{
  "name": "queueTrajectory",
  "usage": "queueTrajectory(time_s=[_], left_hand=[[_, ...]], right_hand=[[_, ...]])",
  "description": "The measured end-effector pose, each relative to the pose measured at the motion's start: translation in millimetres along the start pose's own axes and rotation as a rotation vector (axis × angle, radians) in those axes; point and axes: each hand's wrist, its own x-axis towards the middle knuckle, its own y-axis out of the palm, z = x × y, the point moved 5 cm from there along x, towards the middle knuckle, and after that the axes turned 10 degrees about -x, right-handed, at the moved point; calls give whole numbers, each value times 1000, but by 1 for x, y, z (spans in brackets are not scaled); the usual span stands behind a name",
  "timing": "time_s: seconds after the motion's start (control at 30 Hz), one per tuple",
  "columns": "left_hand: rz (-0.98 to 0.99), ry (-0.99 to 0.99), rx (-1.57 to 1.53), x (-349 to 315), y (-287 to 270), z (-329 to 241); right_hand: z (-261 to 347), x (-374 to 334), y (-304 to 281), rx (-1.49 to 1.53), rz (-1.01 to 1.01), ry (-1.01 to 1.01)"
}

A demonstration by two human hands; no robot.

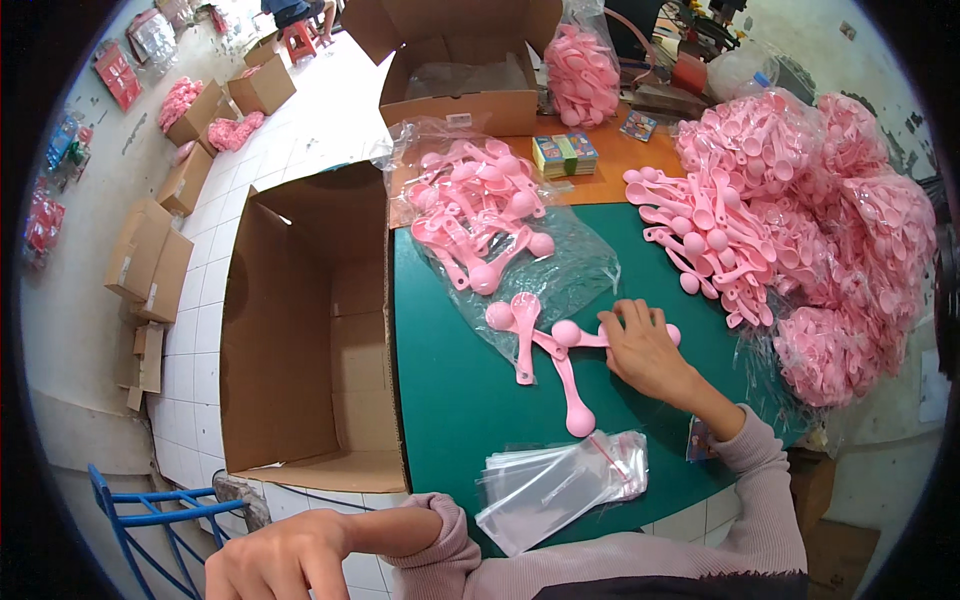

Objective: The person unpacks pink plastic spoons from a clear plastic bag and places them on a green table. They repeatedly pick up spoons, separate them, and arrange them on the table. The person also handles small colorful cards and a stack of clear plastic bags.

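My right hand [640,347] is on the green table top, its bent fingers closed around a pink plastic spoon [590,339]. A round pink bowl [673,334] sticks out on its far side. Left of that hand lie a few loose pink spoons, one with its bowl toward me [577,410] and another crossing beside it [525,330]. My left hand [285,555] hangs low at the bottom left, away from the spoons; its fingertips are cut off by the picture's edge. Between my arms and the spoons rests a stack of clear plastic sleeves [555,490].
An opened clear bag of pink spoons [475,205] lies at the back. Large bags of spoons [850,220] crowd the right, with a loose heap [705,235] beside them. A banded card stack [565,156], an open carton [460,110] and a deep box [310,330] stand around.
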Motion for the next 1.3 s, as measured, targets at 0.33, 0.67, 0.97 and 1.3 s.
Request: queueTrajectory(time_s=[0.33,0.67,0.97,1.3], left_hand=[[-52,57,3,5,5,7],[-77,48,-28,-1,2,4],[-42,6,-7,2,7,4],[-58,-6,27,4,11,2]], right_hand=[[71,-18,6,184,121,-13],[-16,-45,-8,-92,-17,245],[-2,-51,18,-78,-55,101],[-140,25,-44,-271,-457,367]])
